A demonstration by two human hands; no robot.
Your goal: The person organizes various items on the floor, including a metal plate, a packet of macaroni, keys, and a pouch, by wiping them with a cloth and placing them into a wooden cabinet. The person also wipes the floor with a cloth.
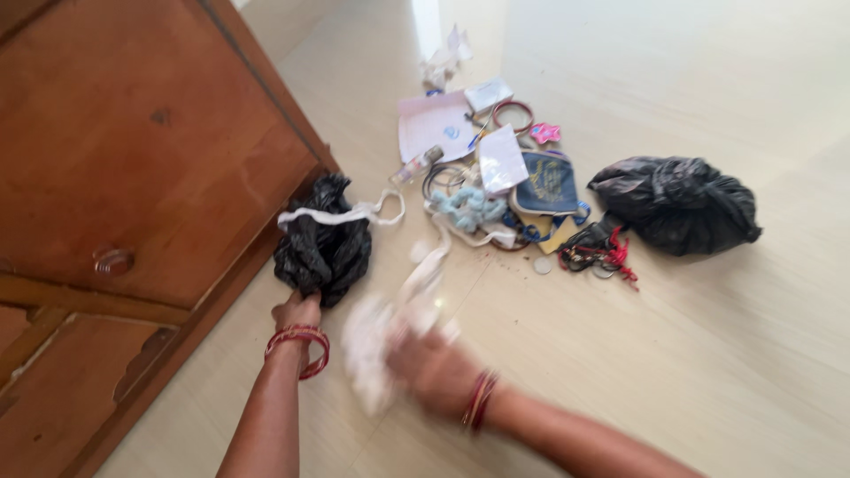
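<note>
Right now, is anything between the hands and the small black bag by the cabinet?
Nothing visible. The left hand already grips the bottom of the small black bag. The right hand, blurred, is on a white cloth just beside the bag, with only bare floor between them.

We see two bare forearms with no sleeves reaching into view from the near edge. Our left hand [297, 310] wears a stack of thin red bangles at the wrist, sitting loose and slightly tilted. Our right hand [434, 367] is blurred, and at its wrist sits a narrower band of red and gold-toned bangles.
</note>
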